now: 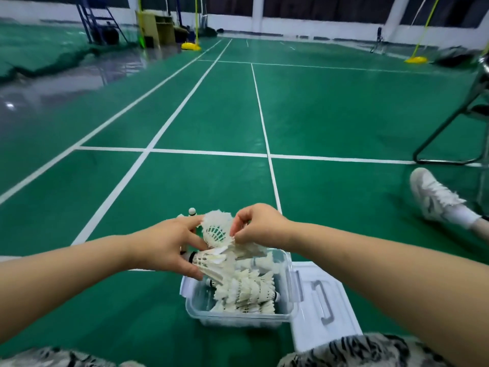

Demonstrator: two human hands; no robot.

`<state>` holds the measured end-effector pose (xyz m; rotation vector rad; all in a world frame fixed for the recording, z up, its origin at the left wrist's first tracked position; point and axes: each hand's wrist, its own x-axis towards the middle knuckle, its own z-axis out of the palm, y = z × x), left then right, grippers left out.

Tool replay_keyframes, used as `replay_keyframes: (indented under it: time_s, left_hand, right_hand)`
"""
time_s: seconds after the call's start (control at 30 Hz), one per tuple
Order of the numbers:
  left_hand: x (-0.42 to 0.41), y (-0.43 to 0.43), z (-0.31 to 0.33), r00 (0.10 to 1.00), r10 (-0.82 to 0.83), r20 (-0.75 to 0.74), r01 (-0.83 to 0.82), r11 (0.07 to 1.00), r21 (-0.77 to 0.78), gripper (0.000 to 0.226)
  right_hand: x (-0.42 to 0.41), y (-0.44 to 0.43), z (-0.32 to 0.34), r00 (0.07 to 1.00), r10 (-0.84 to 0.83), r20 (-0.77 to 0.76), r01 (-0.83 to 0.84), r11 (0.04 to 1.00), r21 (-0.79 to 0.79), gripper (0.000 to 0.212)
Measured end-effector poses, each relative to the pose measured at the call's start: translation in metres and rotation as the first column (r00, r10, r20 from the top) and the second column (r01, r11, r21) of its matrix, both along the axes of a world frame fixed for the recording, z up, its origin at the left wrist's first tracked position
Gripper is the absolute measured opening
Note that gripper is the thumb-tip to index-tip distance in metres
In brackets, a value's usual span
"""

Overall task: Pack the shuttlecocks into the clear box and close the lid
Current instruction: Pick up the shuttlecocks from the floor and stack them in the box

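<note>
A: What have your hands got hold of?

B: Your left hand (169,247) has its fingers spread and curled around a row of feather shuttlecocks (211,260) nested cork-first into each other, thumb under it and fingertips over it. Your right hand (256,225) is pinched shut, thumb against fingertips, on the feather skirt of the top shuttlecock (215,230), whose open end faces you.

A: And the clear box (238,315)?

B: Directly under both your hands, nearer your body, on the green court floor (344,115). It is open, with several more stacked shuttlecocks (246,292) lying on their sides inside. The row in your left hand hangs over its far left corner.

A: Where is the lid (321,300)?

B: Flat on the floor under your right forearm, touching the box's right side, grey handle up.

A: Anything loose?

B: One shuttlecock (192,211) shows just beyond your left fingertips, cork up. A white sneaker (436,200) rests well off to the right of your right hand.
</note>
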<state>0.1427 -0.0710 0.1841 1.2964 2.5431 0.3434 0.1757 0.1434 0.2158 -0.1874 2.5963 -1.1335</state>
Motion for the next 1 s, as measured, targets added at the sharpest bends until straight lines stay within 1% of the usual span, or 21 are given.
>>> replay_keyframes:
  time_s: [0.07,0.13,0.23,0.3,0.37,0.43,0.53,0.57,0.7,0.73,0.8,0.87,0.93,1.0]
  left_hand:
    - [0.006,0.000,0.000,0.999,0.005,0.040,-0.004,1.000,-0.017,0.058]
    - [0.013,-0.003,0.002,0.996,0.012,0.086,-0.013,1.000,0.012,0.056]
    - [0.025,-0.011,-0.001,0.990,-0.002,0.140,-0.007,0.998,0.063,0.030]
    - [0.033,-0.016,-0.007,0.989,-0.013,0.149,0.001,0.997,0.082,0.028]
    - [0.036,-0.020,-0.009,0.989,-0.018,0.149,0.009,0.998,0.066,0.029]
    - [0.035,-0.025,-0.011,0.992,-0.018,0.124,0.015,1.000,0.027,0.033]
    - [0.029,-0.035,-0.015,0.997,0.040,0.069,-0.034,0.996,-0.081,0.062]
    - [0.026,-0.040,-0.018,0.996,0.069,0.056,-0.063,0.992,-0.107,0.068]
    - [0.015,-0.056,-0.030,0.987,0.154,0.041,-0.147,0.980,-0.133,0.085]
    - [0.014,-0.057,-0.032,0.986,0.159,0.047,-0.150,0.977,-0.148,0.086]
    - [0.011,-0.053,-0.036,0.988,0.144,0.059,-0.130,0.974,-0.186,0.079]
    - [0.008,-0.046,-0.044,0.993,0.114,0.041,-0.102,0.970,-0.222,0.076]
    - [0.001,-0.038,-0.058,0.995,0.099,0.004,-0.095,0.971,-0.221,0.080]
    - [-0.006,-0.031,-0.073,0.992,0.128,-0.001,-0.126,0.973,-0.193,0.074]
  right_hand:
    - [0.010,0.000,-0.001,1.000,0.021,-0.009,-0.021,1.000,0.006,0.019]
    - [0.017,-0.003,-0.001,0.999,0.033,-0.025,-0.033,0.999,-0.008,0.021]
    - [0.022,-0.010,-0.005,0.997,0.064,-0.038,-0.064,0.998,-0.018,0.024]
    - [0.026,-0.014,-0.010,0.994,0.109,-0.028,-0.109,0.994,-0.001,0.021]
    - [0.027,-0.017,-0.017,0.989,0.148,-0.015,-0.148,0.989,0.021,0.018]
    - [0.026,-0.020,-0.025,0.987,0.157,-0.025,-0.156,0.987,0.031,0.021]
    - [0.017,-0.017,-0.034,0.988,0.138,-0.066,-0.131,0.987,0.093,0.024]
    - [0.012,-0.014,-0.038,0.991,0.117,-0.069,-0.109,0.988,0.110,0.025]
    - [-0.010,-0.003,-0.057,0.998,0.024,-0.051,-0.015,0.986,0.164,0.026]
    - [-0.015,-0.001,-0.063,0.999,0.011,-0.040,-0.004,0.985,0.175,0.027]
    - [-0.026,0.003,-0.075,1.000,-0.001,-0.015,0.004,0.980,0.201,0.028]
    - [-0.036,0.007,-0.084,1.000,-0.007,0.006,0.005,0.976,0.218,0.028]
    - [-0.047,0.011,-0.092,1.000,0.001,0.020,-0.005,0.974,0.228,0.029]
    - [-0.057,0.015,-0.104,1.000,-0.010,0.024,0.004,0.974,0.226,0.028]
